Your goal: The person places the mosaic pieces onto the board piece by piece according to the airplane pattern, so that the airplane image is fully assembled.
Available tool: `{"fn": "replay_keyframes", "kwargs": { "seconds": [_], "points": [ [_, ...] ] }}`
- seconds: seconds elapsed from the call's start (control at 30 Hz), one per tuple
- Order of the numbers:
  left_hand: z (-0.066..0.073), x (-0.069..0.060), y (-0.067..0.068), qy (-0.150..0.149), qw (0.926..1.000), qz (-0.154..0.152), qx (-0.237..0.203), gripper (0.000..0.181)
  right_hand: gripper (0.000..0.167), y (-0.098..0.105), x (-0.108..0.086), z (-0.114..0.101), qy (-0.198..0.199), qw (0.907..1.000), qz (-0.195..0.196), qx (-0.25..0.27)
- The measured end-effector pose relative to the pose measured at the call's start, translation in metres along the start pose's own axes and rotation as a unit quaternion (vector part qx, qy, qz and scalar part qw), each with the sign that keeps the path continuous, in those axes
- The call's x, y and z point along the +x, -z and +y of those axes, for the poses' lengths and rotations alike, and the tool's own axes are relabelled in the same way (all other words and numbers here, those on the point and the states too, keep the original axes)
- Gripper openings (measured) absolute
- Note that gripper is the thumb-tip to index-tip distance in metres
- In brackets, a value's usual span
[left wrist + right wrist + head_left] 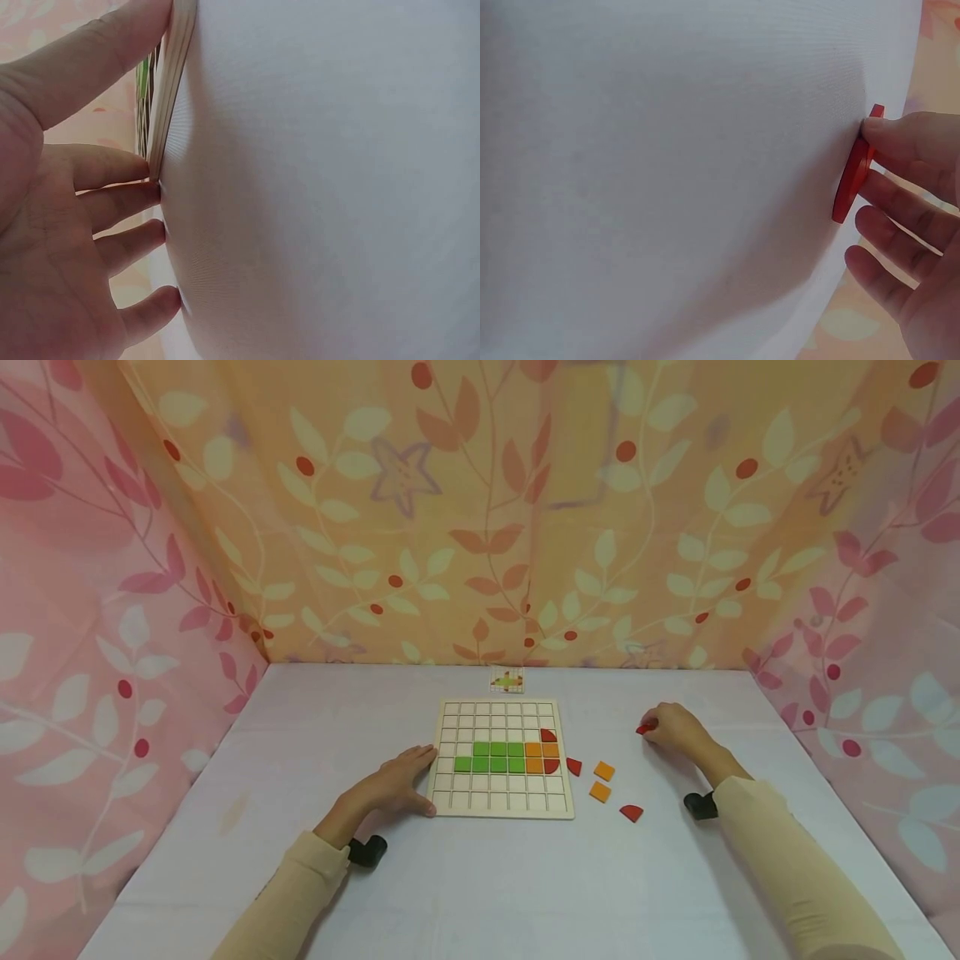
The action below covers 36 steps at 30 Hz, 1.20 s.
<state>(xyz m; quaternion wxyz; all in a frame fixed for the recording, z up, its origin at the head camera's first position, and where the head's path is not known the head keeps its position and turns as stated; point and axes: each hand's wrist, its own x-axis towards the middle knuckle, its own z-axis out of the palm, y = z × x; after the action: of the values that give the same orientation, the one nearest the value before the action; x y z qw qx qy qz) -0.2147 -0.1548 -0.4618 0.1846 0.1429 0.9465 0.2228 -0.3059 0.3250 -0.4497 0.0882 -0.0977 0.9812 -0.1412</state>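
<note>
A wooden grid board (498,805) lies on the white table. My left hand (393,783) touches its left side, fingers along the edge and thumb at the near left corner; the left wrist view shows the fingers fairly straight against the board's rim (171,97). Several green square tiles (498,749) sit in the grid, followed on the right by orange squares (533,750) and two red quarter-round pieces (551,766). Off to the right, my right hand (678,732) pinches a red piece (850,187) between thumb and fingers, at the table surface.
Between board and right hand lie two loose orange squares (600,792) and two loose red quarter-round pieces (632,812). A small pattern card (507,679) is behind the board. Floral curtains (487,527) enclose the table's back and sides.
</note>
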Motion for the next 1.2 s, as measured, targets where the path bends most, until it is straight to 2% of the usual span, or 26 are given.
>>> {"fn": "replay_keyframes", "kwargs": {
  "seconds": [0.27, 0.43, 0.67, 0.87, 1.2],
  "points": [
    [0.001, -0.001, 0.000, 0.004, 1.0000, 0.001, 0.005, 0.102, 0.028, -0.002, 0.001, 0.000, -0.009, 0.9999, 0.004, 0.011],
    [0.001, 0.000, 0.000, 0.005, 1.0000, -0.001, 0.007, 0.102, 0.028, -0.003, 0.003, -0.003, 0.011, 0.9998, 0.018, 0.006],
    [-0.001, 0.001, 0.000, 0.002, 1.0000, -0.001, 0.008, 0.102, 0.026, 0.000, 0.004, -0.023, 0.041, 0.9984, 0.035, 0.016],
    [-0.001, 0.001, -0.001, 0.001, 0.9999, 0.001, 0.010, 0.102, 0.025, 0.001, 0.005, -0.042, 0.083, 0.9950, 0.056, -0.001],
    [0.000, 0.001, -0.001, 0.005, 0.9999, 0.005, 0.009, 0.101, 0.026, 0.000, 0.012, -0.071, 0.087, 0.9949, 0.051, 0.002]
  ]
}}
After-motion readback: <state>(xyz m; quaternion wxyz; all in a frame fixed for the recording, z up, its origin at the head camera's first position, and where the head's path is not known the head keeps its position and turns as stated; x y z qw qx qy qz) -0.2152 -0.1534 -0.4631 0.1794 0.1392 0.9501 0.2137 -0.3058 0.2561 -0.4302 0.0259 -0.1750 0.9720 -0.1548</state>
